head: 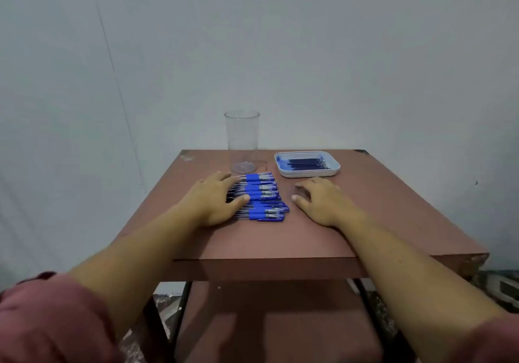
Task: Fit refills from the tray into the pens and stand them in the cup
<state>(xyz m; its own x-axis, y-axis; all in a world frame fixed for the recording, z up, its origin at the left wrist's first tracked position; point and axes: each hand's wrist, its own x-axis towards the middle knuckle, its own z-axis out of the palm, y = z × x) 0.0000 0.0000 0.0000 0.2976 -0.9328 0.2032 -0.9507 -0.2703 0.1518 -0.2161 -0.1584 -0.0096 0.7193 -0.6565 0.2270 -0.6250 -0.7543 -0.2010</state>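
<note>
I note left hand (214, 198) flat across the pens (264, 197), gripping none; right hand (318, 201) relaxed, empty, on the table (280, 239). Cup (242, 138) just beyond pens; tray (309, 174) of refills (306, 163) far right.

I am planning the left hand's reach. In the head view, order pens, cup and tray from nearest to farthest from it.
1. Pens: touching, under the fingers of the left hand.
2. Cup: just beyond the fingertips, at the back.
3. Tray: farthest, back right, beyond the right hand.
</note>
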